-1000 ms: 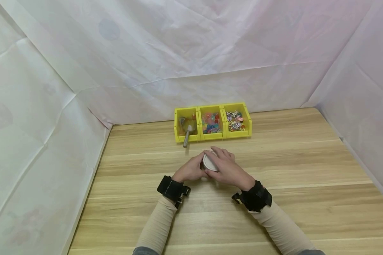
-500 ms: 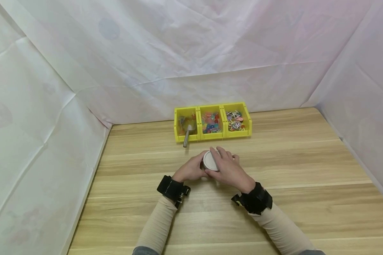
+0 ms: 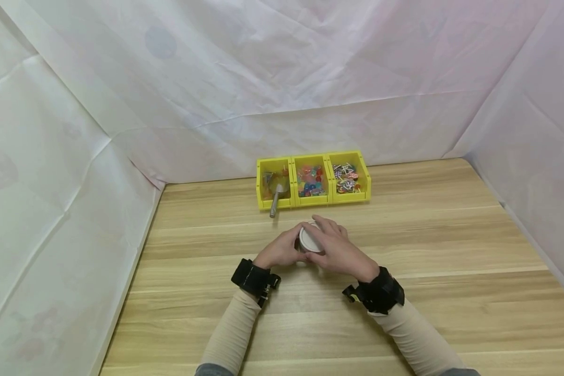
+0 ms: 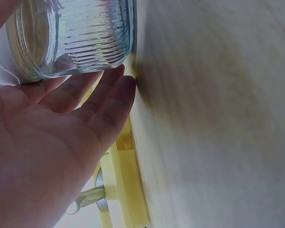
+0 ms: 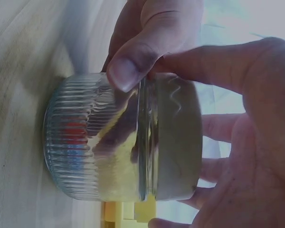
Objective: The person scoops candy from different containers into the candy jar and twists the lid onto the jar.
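Wooden table (image 3: 451,235): right hand (image 3: 340,250) fingers, clamped on the jar lid (image 3: 309,239), shifted slightly; left hand (image 3: 279,251) steadies, fingers straight.

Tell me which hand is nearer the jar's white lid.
Right. The right hand curls over the white lid, thumb and fingers wrapped round its rim. The left hand sits lower, its fingers against the ribbed glass jar below the lid.

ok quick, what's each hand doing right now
Left hand: fingers fairly straight, resting against the side of the ribbed glass jar.
Right hand: thumb and fingers curled round the jar's white lid.
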Demonstrator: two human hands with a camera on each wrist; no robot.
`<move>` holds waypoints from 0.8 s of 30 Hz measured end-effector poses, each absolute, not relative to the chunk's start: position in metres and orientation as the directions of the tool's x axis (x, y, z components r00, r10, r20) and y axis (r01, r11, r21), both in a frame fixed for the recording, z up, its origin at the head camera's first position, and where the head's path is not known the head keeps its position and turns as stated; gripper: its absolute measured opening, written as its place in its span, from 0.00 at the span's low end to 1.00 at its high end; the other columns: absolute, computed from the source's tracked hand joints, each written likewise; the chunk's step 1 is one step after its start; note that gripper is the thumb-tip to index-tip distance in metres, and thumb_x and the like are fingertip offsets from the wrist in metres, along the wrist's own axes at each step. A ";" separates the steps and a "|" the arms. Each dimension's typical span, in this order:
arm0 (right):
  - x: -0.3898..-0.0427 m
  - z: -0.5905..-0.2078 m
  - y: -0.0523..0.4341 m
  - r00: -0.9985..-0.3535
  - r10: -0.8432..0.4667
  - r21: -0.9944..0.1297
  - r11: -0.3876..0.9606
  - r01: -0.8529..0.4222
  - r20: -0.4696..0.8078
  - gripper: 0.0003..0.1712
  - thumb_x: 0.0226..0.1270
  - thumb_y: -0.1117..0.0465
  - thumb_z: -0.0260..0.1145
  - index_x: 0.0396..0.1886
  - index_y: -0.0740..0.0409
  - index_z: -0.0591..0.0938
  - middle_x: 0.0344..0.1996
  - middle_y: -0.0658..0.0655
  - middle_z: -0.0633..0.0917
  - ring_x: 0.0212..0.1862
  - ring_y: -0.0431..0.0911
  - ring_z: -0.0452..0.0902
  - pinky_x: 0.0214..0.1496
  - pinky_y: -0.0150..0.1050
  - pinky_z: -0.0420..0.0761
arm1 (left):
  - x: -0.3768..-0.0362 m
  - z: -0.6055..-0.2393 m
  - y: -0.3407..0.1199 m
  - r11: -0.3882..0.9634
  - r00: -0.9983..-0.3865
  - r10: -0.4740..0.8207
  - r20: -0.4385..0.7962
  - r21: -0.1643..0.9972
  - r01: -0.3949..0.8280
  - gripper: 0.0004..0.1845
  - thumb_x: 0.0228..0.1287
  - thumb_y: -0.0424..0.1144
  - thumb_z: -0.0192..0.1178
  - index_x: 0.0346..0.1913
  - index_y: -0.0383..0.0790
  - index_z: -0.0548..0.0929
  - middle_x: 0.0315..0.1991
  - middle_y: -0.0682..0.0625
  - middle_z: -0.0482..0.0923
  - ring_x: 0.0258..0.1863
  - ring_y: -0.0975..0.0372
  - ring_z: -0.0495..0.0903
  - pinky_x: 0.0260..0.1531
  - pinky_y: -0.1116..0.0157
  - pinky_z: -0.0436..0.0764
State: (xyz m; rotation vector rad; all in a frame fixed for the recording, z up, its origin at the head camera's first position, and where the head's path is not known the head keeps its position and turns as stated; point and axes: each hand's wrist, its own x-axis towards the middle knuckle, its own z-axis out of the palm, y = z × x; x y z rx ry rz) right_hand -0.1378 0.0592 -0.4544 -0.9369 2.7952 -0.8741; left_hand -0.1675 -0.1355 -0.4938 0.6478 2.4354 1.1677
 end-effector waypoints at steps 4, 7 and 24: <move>-0.140 -0.457 0.060 -0.804 -0.583 -0.534 0.645 -0.546 0.117 0.39 0.66 0.56 0.69 0.74 0.56 0.66 0.73 0.69 0.62 0.71 0.66 0.57 0.68 0.67 0.57 | -0.167 -0.494 -0.135 0.564 -0.833 0.537 -0.136 0.792 0.234 0.44 0.53 0.36 0.76 0.71 0.49 0.63 0.65 0.48 0.73 0.64 0.57 0.72 0.68 0.59 0.68; -0.140 -0.458 0.060 -0.807 -0.578 -0.533 0.648 -0.544 0.120 0.39 0.66 0.56 0.70 0.74 0.56 0.66 0.72 0.69 0.63 0.70 0.66 0.58 0.66 0.66 0.59 | -0.168 -0.495 -0.135 0.566 -0.834 0.534 -0.139 0.792 0.230 0.45 0.52 0.36 0.76 0.72 0.50 0.63 0.65 0.48 0.73 0.64 0.58 0.72 0.68 0.59 0.68; -0.134 -0.457 0.051 -0.875 -0.466 -0.465 0.750 -0.471 0.133 0.39 0.63 0.49 0.72 0.71 0.54 0.70 0.69 0.68 0.68 0.65 0.64 0.65 0.57 0.63 0.63 | -0.169 -0.496 -0.136 0.545 -0.829 0.546 -0.119 0.802 0.244 0.47 0.53 0.34 0.76 0.74 0.48 0.61 0.68 0.47 0.71 0.66 0.57 0.70 0.69 0.58 0.67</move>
